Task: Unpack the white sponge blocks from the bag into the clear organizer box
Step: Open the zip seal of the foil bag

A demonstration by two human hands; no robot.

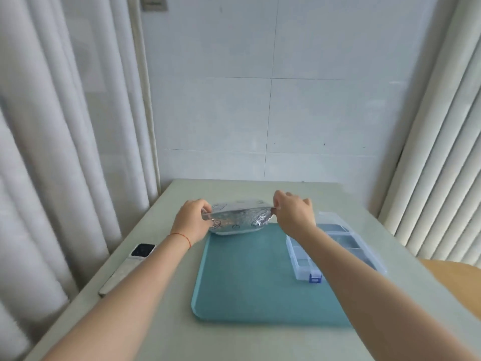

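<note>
1. Bag (pixel 238 217) sits at far edge of teal mat (pixel 247 277) on the bench (pixel 161 321); left hand (pixel 191 222) & right hand (pixel 292 212) each pinch an end of its top, grip clamped on the film.
2. Pull ends apart evenly, keep the bag low so blocks don't spill.
3. Sponge blocks probably inside, too blurred to confirm.
4. Clear organizer box (pixel 302 259) lies open to the right, near enough for transfer.

- A home room, likely a living or dining corner: long white curtains (pixel 52 152) hang at the left.
- Plain white tiled wall (pixel 273 100) behind a pale table (pixel 161 295).
- Vertical blinds (pixel 442 165) at the right.
- A phone (pixel 127 267) and a teal mat (pixel 247 277) lie on the table.
</note>
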